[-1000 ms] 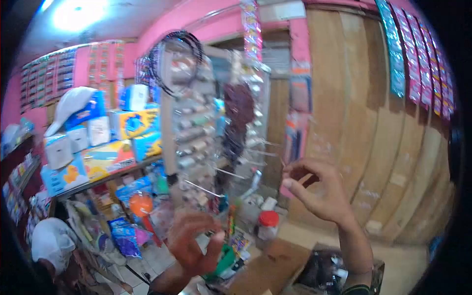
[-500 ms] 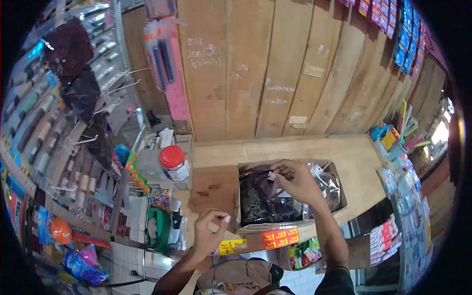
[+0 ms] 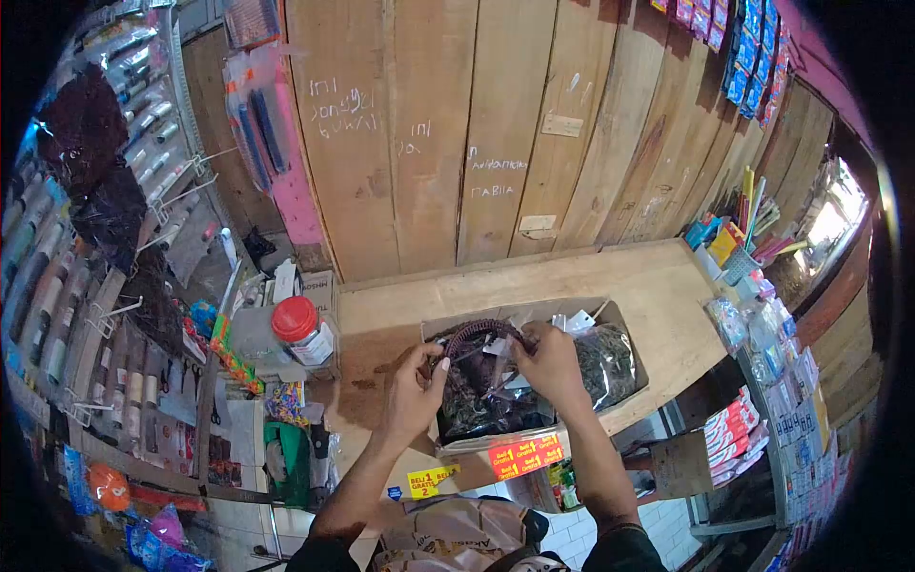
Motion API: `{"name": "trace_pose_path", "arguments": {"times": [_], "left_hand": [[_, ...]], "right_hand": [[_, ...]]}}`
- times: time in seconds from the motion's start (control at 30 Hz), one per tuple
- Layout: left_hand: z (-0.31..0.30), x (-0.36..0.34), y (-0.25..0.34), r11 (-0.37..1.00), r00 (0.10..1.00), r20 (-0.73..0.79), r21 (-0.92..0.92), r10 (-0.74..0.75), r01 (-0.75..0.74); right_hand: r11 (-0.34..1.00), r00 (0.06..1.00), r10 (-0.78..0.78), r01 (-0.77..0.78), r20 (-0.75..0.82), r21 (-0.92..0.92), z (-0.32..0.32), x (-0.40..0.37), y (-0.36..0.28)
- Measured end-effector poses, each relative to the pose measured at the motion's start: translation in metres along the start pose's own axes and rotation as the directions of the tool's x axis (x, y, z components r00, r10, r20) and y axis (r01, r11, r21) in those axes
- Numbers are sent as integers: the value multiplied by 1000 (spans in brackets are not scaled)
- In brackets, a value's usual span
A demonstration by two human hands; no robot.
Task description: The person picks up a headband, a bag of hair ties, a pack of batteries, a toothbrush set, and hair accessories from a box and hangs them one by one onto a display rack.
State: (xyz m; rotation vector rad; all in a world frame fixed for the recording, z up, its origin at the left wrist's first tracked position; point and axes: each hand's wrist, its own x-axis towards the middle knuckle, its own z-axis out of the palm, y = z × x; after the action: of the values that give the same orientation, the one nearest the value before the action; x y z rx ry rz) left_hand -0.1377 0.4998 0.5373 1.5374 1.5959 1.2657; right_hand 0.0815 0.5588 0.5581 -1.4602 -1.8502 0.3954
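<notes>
Two dark sleeves (image 3: 329, 556) came in at the bottom of the frame, on either side of a patterned shirt front. Just beyond them, a yellow label (image 3: 434, 481) and a red label (image 3: 524, 456) ran along the counter's near edge. Near the middle of the frame, the left hand (image 3: 416, 386) had its thumb and fingers closed narrowly at the left end of a dark, ribbed, curved band (image 3: 479, 328), while the right hand (image 3: 551, 362) pinched the other end. The band arched over an open cardboard box (image 3: 496, 440) filled with dark goods, some in clear plastic. The box sat on a wooden counter (image 3: 381, 324). Left of centre stood a jar (image 3: 315, 349) with a red lid; at the right, sticks rose from a basket (image 3: 738, 267). Behind everything, a plank wall (image 3: 419, 200) with white writing filled the upper middle.
</notes>
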Motion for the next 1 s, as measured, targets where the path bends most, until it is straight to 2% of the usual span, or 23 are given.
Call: {"name": "trace_pose_path", "arguments": {"times": [0.1, 0.2, 0.3, 0.4, 0.53, 0.73, 0.83, 0.9, 1.0], "left_hand": [[8, 22, -15, 992, 992, -13, 6, 124, -124], [4, 35, -7, 967, 992, 103, 236, 73, -95], [10, 44, -17, 987, 985, 174, 154, 14, -41], [7, 46, -5, 938, 986, 169, 342, 6, -64], [6, 50, 0, 961, 987, 160, 268, 23, -65], [8, 50, 3, 973, 988, 143, 213, 56, -86], [15, 49, -4, 973, 986, 110, 179, 125, -144], [20, 50, -11, 959, 980, 71, 205, 185, -196], [19, 46, -4, 965, 989, 54, 216, 137, -146]], "right_hand": [[999, 999, 44, -44, 20, -11, 5, -2, 5], [997, 997, 74, -74, 17, -7, 6, -4, 7], [997, 998, 64, -63, -29, 33, 4, -8, 3], [998, 996, -7, 12, -90, 55, 4, -10, 7], [985, 982, -84, 107, -167, 136, 6, -9, 14], [971, 965, -111, 157, -240, 182, 4, -10, 7], [978, 974, -89, 124, -207, 167, 0, -11, 2], [982, 956, -146, 172, -254, 83, 1, -11, 1], [968, 919, -247, 249, -306, -31, 3, -10, 3]]}}
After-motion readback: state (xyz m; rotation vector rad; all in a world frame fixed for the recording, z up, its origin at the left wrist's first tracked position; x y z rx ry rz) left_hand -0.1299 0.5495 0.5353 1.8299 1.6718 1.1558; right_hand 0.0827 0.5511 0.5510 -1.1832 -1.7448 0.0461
